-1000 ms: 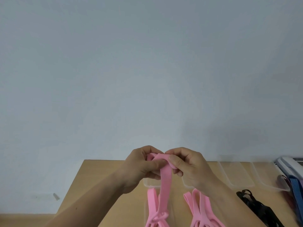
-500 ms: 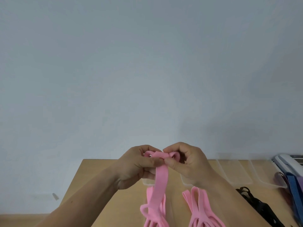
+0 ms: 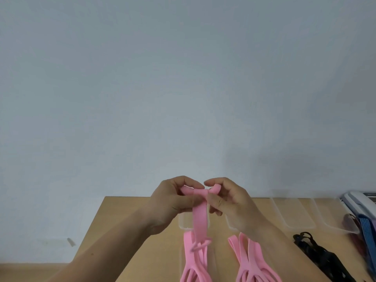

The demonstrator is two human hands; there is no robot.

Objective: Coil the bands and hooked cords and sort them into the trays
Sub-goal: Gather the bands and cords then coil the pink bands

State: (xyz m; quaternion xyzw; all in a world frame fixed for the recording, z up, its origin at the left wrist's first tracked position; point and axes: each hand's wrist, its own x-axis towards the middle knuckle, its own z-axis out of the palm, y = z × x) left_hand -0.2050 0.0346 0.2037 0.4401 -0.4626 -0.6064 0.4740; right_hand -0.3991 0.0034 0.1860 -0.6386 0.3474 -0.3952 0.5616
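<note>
Pink band [image 3: 200, 218] in L hand [image 3: 173, 202], R hand [image 3: 230, 202], tray [image 3: 184, 223] behind

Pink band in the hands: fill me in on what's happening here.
A person is coiling a pink band. The left hand and right hand both pinch its top end, curled into a small roll, above the table; the rest hangs straight down. Two bunches of loose bands, also pink, lie uncoiled on the table below, black cords to their right, and clear trays line the far edge.
</note>
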